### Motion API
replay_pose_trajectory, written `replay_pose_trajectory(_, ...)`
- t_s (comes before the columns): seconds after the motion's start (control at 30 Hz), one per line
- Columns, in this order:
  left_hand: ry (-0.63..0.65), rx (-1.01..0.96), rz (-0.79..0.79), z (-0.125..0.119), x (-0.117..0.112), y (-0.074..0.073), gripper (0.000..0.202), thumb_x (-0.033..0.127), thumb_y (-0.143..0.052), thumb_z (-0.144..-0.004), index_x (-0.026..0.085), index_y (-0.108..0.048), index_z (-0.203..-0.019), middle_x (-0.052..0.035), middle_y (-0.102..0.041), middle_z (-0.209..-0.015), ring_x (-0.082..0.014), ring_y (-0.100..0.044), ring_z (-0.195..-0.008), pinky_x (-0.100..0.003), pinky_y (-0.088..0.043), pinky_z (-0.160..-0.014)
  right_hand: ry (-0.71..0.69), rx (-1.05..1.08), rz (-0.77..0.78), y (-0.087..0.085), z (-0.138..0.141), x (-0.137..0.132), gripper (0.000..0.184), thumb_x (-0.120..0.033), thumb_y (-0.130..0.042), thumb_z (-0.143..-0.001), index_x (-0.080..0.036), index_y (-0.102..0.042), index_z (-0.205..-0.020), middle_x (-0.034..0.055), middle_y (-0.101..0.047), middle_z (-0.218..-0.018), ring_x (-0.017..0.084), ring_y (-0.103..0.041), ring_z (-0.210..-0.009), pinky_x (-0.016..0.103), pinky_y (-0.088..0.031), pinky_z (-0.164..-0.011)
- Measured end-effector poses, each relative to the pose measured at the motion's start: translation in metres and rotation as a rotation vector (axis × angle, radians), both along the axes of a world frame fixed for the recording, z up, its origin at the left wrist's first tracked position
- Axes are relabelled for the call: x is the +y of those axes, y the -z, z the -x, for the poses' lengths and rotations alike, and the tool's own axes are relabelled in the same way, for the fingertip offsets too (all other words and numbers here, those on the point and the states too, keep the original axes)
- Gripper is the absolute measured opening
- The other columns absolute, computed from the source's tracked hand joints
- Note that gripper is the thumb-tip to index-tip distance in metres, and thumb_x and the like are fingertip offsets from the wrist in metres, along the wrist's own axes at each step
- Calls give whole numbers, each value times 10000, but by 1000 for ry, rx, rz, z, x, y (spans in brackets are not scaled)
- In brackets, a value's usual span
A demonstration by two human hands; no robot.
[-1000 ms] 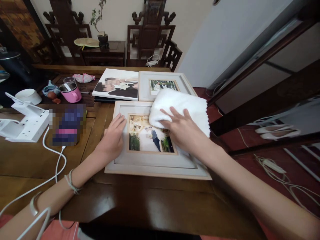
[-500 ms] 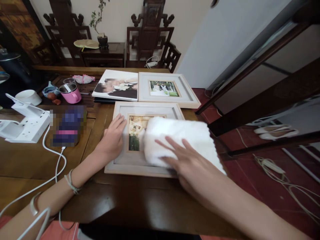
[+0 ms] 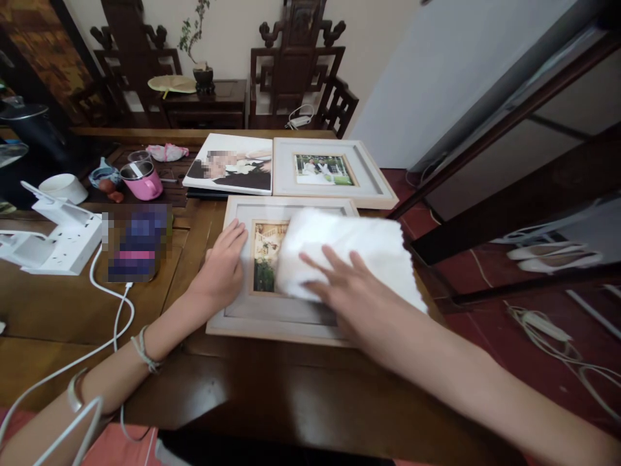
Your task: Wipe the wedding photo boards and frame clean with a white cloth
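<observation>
A pale wooden picture frame [image 3: 228,317] lies flat on the table in front of me, a small photo of a building and greenery partly showing in it. My left hand [image 3: 220,268] rests on its left side, fingers stretched out flat over the border. Over the right part of the frame lies a white fluffy cloth [image 3: 354,236] with a scalloped edge. My right hand [image 3: 347,285] holds this cloth against the frame, its fingers spread on top and slightly blurred. The cloth hides the photo's right side and the frame's right border.
Behind it lie a second picture frame [image 3: 373,175] and a white photo panel [image 3: 233,184]. To the left are a phone [image 3: 138,243] on a charging cable, a white power strip [image 3: 72,246], a pink mug [image 3: 143,184] and a white cup [image 3: 63,189]. The table's right edge drops to the floor.
My right hand and the cloth have slid a little away from me, toward the frame's far edge. The left hand keeps its place on the frame. The whole view has shifted slightly.
</observation>
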State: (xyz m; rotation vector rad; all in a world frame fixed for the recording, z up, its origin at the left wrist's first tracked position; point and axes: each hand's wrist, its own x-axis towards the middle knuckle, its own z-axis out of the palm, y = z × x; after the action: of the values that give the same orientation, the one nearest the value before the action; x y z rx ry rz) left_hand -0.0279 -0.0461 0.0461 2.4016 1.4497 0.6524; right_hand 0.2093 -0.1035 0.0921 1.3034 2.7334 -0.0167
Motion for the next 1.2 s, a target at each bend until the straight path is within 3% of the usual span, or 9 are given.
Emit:
replay_pose_trajectory(0.13,9,-8,5,-1,-2,-2,574,-9,-335,-831,24,-473,-1387,-226,-445,-1488,-313,-285,-1463,-617,-286,-1150,-97,130,3,3,-7,-58,468,4,-525,-781,-335,-751,-1011,23,-520,-1460,391,-470,-1336,637,-481,-984)
replay_pose_trajectory(0.23,1,1,1,1,-4,-3,569,-2,-334,-839,36,-472,-1390,-214,-445,-1492,-302,-282,-1466,-602,-279,-1159,-56,149,16,2,-4,-61,531,38,-461,-783,-330,-739,-1046,3,-493,-1481,364,-434,-1369,616,-460,-1029)
replay_pose_trajectory(0.4,22,19,9,5,-4,-5,594,-9,-343,-834,59,-449,-1414,-199,-425,-1510,-301,-269,-1471,-595,-274,-1163,25,160,-73,1,5,7,641,61,-454,-695,-119,-619,-1288,185,-389,-1535,451,-315,-1410,692,-353,-1069)
replay_pose_trajectory(0.53,33,14,6,5,0,0,596,-11,-346,-833,67,-456,-1414,-200,-430,-1506,-309,-275,-1467,-600,-271,-1162,85,139,-230,10,5,68,581,33,-406,-802,-85,-550,-1352,178,-321,-1572,434,-240,-1447,688,-297,-1101)
replay_pose_trajectory(0.63,28,26,-2,3,2,3,580,-7,-335,-840,59,-468,-1401,-201,-435,-1503,-302,-287,-1463,-583,-280,-1164,66,66,-206,12,11,83,597,51,-397,-792,-100,-562,-1346,151,-311,-1581,472,-202,-1444,728,-289,-1076)
replay_pose_trajectory(0.87,13,9,-21,3,-2,-1,588,-5,-345,-832,67,-466,-1403,-200,-434,-1502,-294,-290,-1463,-576,-283,-1166,-68,64,120,-21,26,0,616,45,-524,-729,-189,-634,-1287,133,-367,-1552,477,-285,-1409,720,-360,-1045)
replay_pose_trajectory(1.0,-2,1,-30,3,-6,-4,583,-10,-333,-827,63,-475,-1388,-199,-446,-1494,-280,-278,-1469,-586,-283,-1162,-184,157,243,-39,19,-43,606,51,-507,-729,-320,-697,-1169,10,-416,-1535,381,-361,-1406,622,-428,-1061)
replay_pose_trajectory(1.07,-1,1,-25,3,-7,-5,581,-8,-329,-829,62,-476,-1386,-196,-449,-1493,-278,-279,-1469,-586,-284,-1161,-173,169,266,-40,20,-46,676,66,-500,-706,-346,-667,-1215,-17,-380,-1554,374,-338,-1419,605,-440,-1060)
replay_pose_trajectory(1.2,-6,-1,1,2,-7,-6,523,50,-313,-887,19,-461,-1387,-223,-435,-1497,-293,-282,-1467,-572,-283,-1167,-65,92,180,-27,35,-13,690,66,-482,-726,-229,-590,-1340,93,-308,-1585,463,-242,-1426,696,-365,-1061)
